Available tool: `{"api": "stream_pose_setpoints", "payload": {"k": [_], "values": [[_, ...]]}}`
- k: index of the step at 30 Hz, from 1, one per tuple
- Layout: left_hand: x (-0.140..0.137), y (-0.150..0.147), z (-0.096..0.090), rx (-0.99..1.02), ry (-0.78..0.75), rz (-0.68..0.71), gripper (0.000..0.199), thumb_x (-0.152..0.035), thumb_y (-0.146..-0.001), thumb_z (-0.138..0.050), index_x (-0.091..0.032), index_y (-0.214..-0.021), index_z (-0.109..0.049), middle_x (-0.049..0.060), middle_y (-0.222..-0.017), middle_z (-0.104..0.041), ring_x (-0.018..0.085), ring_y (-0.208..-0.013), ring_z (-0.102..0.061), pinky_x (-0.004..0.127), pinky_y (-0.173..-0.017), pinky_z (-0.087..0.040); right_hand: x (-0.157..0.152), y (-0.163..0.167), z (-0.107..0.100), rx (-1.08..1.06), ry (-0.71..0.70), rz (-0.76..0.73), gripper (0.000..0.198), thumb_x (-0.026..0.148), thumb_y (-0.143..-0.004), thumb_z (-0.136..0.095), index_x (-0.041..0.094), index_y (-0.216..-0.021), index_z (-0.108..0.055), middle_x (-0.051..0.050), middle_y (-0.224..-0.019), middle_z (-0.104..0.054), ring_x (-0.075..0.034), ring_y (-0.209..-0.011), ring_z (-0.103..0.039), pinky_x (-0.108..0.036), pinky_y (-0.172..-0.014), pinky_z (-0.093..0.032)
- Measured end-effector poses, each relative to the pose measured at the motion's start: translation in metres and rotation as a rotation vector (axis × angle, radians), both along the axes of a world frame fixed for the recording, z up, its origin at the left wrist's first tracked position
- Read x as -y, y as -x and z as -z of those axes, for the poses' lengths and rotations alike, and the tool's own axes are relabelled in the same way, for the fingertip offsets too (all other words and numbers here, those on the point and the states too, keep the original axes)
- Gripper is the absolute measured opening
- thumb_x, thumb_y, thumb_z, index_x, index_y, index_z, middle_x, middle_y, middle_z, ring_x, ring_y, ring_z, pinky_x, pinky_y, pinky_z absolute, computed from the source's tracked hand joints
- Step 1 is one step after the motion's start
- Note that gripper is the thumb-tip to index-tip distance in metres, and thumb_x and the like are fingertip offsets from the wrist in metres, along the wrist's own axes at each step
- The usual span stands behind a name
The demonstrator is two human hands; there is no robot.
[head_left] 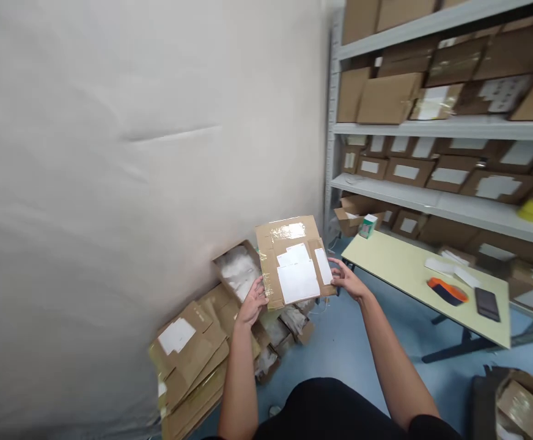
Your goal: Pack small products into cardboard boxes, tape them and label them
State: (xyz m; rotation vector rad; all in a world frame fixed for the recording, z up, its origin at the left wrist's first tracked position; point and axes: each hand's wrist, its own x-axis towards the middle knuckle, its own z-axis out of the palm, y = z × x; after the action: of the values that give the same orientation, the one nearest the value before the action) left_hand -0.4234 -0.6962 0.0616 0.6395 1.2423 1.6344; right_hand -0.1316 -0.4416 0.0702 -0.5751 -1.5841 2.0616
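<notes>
Held out in front of me is a flattened cardboard box (296, 239) with white labels on its face and shiny clear tape along its top and left edges. My left hand (251, 304) grips its lower left corner, thumb on the front. On the other side, my right hand (346, 280) grips its right edge near a narrow white label. The fingers behind the cardboard are partly hidden. Just behind it, to the left, an open carton (239, 269) holds white wrapped material. Below my left hand lies a stack of flattened cardboard (197, 348).
A metal shelf (450, 129) full of labelled boxes stands at right. Before it, a pale yellow table (395, 263) bears a small green-and-white box (368, 225), an orange-and-dark item (447, 291) and a phone-like device (487, 304). Another open carton (523, 403) sits at lower right. A pale wall (156, 153) rises left.
</notes>
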Motion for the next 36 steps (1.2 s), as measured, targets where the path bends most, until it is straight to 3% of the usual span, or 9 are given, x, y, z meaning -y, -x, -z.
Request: {"api": "stream_pose_setpoints", "payload": {"k": [7,13,20,26,32,36], "values": [[-0.135,-0.084,0.009,0.016,0.092,0.216,0.112,-0.011,-0.062,-0.08,-0.032,-0.162,-0.034,0.009,-0.133,-0.069,0.019,-0.095,-0.072,0.03,-0.082,-0.057,-0.053,-0.131,0.006,0.06,0.013,0.269,0.083,0.021,-0.066,-0.075,0.031,-0.145,-0.049,0.0,-0.103,-0.067,-0.018,-0.085,-0.064,-0.033,-0.08,-0.05],[-0.24,-0.118,0.024,0.036,0.134,0.394,0.108,-0.007,-0.061,-0.074,-0.031,-0.16,-0.038,0.007,-0.123,-0.071,0.018,-0.094,-0.071,0.027,-0.079,-0.055,-0.084,-0.19,0.022,0.092,0.052,0.475,0.082,0.022,-0.067,-0.075,0.032,-0.145,-0.05,0.0,-0.102,-0.066,-0.017,-0.084,-0.063,-0.032,-0.082,-0.049],[-0.366,-0.12,0.053,0.06,0.183,0.609,0.098,-0.009,-0.06,-0.073,-0.03,-0.153,-0.046,0.004,-0.114,-0.069,0.015,-0.088,-0.067,0.025,-0.076,-0.052,-0.137,-0.21,0.035,0.173,0.132,0.661,0.081,0.022,-0.065,-0.076,0.033,-0.142,-0.052,0.001,-0.099,-0.064,-0.016,-0.08,-0.061,-0.03,-0.077,-0.048],[-0.464,-0.113,0.061,0.045,0.207,0.729,0.098,-0.009,-0.059,-0.07,-0.028,-0.153,-0.048,0.002,-0.107,-0.07,0.013,-0.078,-0.065,0.024,-0.073,-0.051,-0.183,-0.196,0.043,0.231,0.158,0.835,0.081,0.023,-0.062,-0.075,0.033,-0.14,-0.055,0.002,-0.097,-0.062,-0.015,-0.076,-0.059,-0.03,-0.074,-0.049],[-0.528,-0.123,0.063,-0.017,0.257,0.762,0.094,-0.013,-0.059,-0.071,-0.025,-0.15,-0.051,0.002,-0.103,-0.07,0.016,-0.085,-0.068,0.025,-0.074,-0.052,-0.213,-0.19,0.062,0.258,0.242,0.949,0.081,0.021,-0.059,-0.071,0.033,-0.138,-0.056,0.003,-0.094,-0.061,-0.015,-0.076,-0.06,-0.031,-0.074,-0.051],[-0.559,-0.137,0.071,-0.091,0.292,0.769,0.092,-0.015,-0.059,-0.071,-0.027,-0.149,-0.053,0.002,-0.104,-0.07,0.015,-0.085,-0.068,0.023,-0.072,-0.051,-0.243,-0.201,0.089,0.26,0.244,0.982,0.082,0.022,-0.058,-0.066,0.031,-0.139,-0.056,0.003,-0.092,-0.061,-0.016,-0.077,-0.061,-0.03,-0.072,-0.051]]}}
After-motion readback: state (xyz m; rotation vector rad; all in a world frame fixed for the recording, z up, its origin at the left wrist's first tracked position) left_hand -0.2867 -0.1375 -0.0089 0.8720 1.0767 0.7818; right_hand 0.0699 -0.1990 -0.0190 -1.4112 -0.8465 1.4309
